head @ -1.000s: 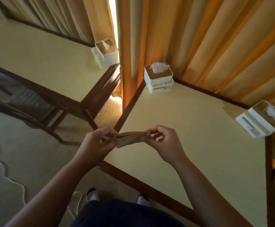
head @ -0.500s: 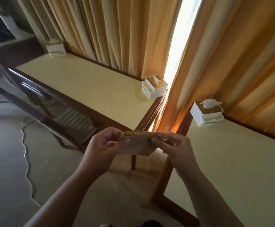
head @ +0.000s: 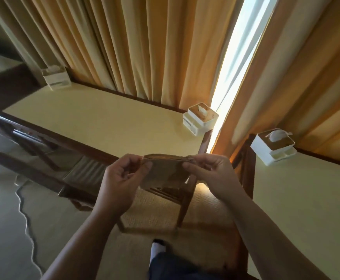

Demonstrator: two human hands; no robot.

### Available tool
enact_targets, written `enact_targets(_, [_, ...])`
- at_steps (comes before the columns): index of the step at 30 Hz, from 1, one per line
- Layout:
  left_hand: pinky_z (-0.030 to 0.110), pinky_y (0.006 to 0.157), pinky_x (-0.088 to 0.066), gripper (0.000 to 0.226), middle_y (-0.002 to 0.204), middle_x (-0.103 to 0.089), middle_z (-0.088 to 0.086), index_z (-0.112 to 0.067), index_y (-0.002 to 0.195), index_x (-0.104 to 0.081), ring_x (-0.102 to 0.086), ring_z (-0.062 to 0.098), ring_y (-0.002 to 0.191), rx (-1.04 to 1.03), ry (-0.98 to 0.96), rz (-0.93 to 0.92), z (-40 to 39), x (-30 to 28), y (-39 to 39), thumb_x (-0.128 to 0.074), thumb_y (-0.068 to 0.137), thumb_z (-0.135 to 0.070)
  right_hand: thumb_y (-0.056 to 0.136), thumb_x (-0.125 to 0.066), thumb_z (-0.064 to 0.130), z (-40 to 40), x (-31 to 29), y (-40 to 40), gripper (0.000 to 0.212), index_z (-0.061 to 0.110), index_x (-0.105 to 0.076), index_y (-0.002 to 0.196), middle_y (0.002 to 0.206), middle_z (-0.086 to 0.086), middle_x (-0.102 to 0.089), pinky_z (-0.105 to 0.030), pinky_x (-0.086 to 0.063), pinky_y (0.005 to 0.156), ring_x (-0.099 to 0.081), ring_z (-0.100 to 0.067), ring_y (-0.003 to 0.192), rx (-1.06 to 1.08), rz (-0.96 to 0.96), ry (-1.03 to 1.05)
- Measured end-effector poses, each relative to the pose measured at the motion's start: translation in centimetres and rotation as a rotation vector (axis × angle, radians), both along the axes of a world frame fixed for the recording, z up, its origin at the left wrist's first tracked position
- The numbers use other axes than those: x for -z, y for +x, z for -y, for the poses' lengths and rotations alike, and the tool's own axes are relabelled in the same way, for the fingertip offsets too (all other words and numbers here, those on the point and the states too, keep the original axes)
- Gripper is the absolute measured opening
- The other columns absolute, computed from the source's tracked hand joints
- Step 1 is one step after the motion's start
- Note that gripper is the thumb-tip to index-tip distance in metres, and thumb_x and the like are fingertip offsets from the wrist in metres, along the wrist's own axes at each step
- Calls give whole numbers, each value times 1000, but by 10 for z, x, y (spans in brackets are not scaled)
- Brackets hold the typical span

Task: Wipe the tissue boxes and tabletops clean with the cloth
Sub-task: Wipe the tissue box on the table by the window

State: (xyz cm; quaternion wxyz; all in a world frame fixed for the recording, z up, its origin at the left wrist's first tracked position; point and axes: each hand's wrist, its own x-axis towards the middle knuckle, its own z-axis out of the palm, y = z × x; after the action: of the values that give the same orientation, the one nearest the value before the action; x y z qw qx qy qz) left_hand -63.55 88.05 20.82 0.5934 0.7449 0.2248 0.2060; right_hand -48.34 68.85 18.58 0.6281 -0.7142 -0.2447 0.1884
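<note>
Both hands, left [head: 122, 179] and right [head: 209, 172], pinched a folded brown cloth [head: 164, 172] by its upper corners, held in the air in front of the white tissue box [head: 200, 119] on the yellow surface [head: 96, 122].

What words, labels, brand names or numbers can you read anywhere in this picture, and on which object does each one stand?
None can be read.
Tissue box by the curtain gap: a small dark mark on its front, too blurred to read.
Tissue box on the right table: no print visible.
Far left tissue box: blurred, nothing legible.
Cloth: plain.
</note>
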Motion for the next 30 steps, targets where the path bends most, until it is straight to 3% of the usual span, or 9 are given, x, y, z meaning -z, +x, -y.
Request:
enact_targets(4, [22,64,-57,17,92,-74,-3,-20,96,-73,-70,12,81,64,-33,2,-45,-2,48,-67,88,-34,79,-79,44,-37,-3,39,35,20,-83,104,98,1,-80,-53,-61,94,-73,-25,101,61,-4,-23])
enact_targets(7, [17,64,-53,6,86,-73,-8,-18,93,-72,-67,5,79,118,-8,31,-79,-9,89,-69,93,-22,85,-79,33,-63,-13,69,21,21,-82,102,96,4,-80,-45,-62,91,-72,-21,100,87,-3,-42])
enact_targets(10, [16,65,-51,8,85,-72,-8,-17,91,-72,-66,5,81,163,36,89,-111,-18,128,-68,96,-12,83,-77,40,-88,-25,98,25,23,-83,101,92,5,-79,-40,-60,86,-71,-20,98,113,22,-25])
enact_targets(17, [22,69,-53,7,90,-72,-4,-23,92,-75,-67,14,89,245,-28,146,-165,-12,199,-71,93,-18,93,-77,29,-133,-34,157,12,35,-79,103,94,13,-78,-30,-62,83,-72,-15,98,148,89,-79])
enact_targets(19, [29,73,-54,7,92,-73,-2,-34,89,-76,-68,18,92,264,-33,114,-183,1,219,-75,91,-27,94,-76,29,-145,-26,170,13,39,-77,102,94,15,-78,-26,-61,80,-71,-13,97,172,70,-102])
enact_targets(21, [26,72,-53,12,90,-74,-3,-38,86,-76,-68,17,90,279,-25,62,-199,16,235,-75,90,-26,95,-75,31,-157,-11,181,12,41,-75,101,92,17,-77,-22,-59,75,-70,-10,93,181,50,-152])
enact_targets(25, [20,69,-52,15,84,-74,-4,-27,87,-76,-68,13,83,329,33,-113,-237,59,258,-74,95,-14,95,-73,36,-194,39,193,7,42,-75,99,85,13,-76,-19,-53,65,-67,-6,76,183,-61,-241])
enact_targets(28, [30,77,-53,9,84,-75,-1,-21,87,-76,-70,20,84,322,5,-263,-273,105,269,-75,95,-16,96,-74,36,-229,86,198,7,42,-77,93,78,6,-75,-28,-49,64,-60,-8,66,154,-171,-381])
enact_targets(30, [33,76,-52,8,80,-74,-2,-19,86,-76,-69,17,79,307,-11,-358,-298,138,276,-76,94,-17,97,-75,34,-255,114,205,5,36,-80,96,71,5,-70,-26,-46,60,-56,-6,61,144,-252,-467])
